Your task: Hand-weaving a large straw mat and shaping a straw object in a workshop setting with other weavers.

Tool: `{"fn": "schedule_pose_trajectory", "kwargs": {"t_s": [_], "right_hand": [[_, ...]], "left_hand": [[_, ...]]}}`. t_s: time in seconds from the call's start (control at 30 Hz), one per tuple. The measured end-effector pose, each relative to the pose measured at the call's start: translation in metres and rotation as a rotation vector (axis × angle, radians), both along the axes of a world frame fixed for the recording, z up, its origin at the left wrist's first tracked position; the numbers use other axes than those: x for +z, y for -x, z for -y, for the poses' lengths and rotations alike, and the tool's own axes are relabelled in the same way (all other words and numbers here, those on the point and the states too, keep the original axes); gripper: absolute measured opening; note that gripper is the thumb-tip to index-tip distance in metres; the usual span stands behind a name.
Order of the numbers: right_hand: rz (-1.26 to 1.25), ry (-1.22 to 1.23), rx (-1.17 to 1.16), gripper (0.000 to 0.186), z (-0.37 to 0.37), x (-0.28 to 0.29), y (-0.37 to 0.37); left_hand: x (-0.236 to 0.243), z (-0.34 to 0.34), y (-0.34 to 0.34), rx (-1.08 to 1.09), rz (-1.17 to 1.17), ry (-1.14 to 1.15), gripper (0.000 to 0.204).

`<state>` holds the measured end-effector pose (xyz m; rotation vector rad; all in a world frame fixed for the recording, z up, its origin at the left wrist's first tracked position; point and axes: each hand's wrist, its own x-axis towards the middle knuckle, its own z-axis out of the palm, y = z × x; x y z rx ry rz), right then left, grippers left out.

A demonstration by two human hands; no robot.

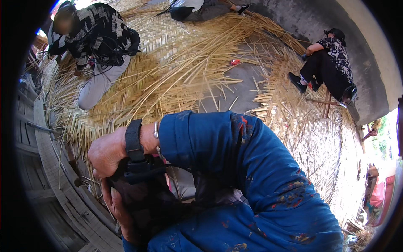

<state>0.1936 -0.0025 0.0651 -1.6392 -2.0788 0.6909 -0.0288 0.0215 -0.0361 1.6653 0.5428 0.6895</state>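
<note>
My right arm, in a blue sleeve (201, 138) with small coloured patterns, bends across in front of me to the left. My right hand (108, 153) is curled closed, its knuckles up and its fingertips turned away from view. A black strap (134, 140) with a dark device and a silver bracelet (156, 130) circle its wrist. Just below it my left hand (116, 206) points upward, a thumbnail showing and its digits pressed together beside a dark patterned cloth (147, 197). The two hands nearly meet; whatever lies between their fingers is hidden.
A large woven mat (168, 35) with loose split strips (197, 67) spreads ahead. Weathered wooden planks (54, 155) run along the left. A person in black and white (100, 33) crouches far left, another (331, 63) sits far right, a third (201, 10) at the back.
</note>
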Motion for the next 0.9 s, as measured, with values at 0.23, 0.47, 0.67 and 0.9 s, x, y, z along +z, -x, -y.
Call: {"fn": "schedule_pose_trajectory", "kwargs": {"t_s": [0.23,0.47,0.67,0.9], "right_hand": [[0.023,-0.025,0.010,0.039,-0.004,-0.003,0.001],[0.015,-0.025,-0.005,0.039,-0.004,-0.006,-0.001],[0.006,-0.007,-0.015,0.039,0.000,-0.001,0.000],[-0.013,-0.011,-0.009,0.040,-0.001,-0.003,-0.001]], "left_hand": [[0.005,0.002,-0.002,-0.009,0.003,-0.025,0.064],[-0.002,0.001,-0.002,0.017,-0.050,-0.068,0.067],[0.001,0.003,-0.003,0.013,-0.043,-0.074,0.068],[-0.003,0.000,-0.004,-0.011,-0.014,-0.029,0.069]]}}
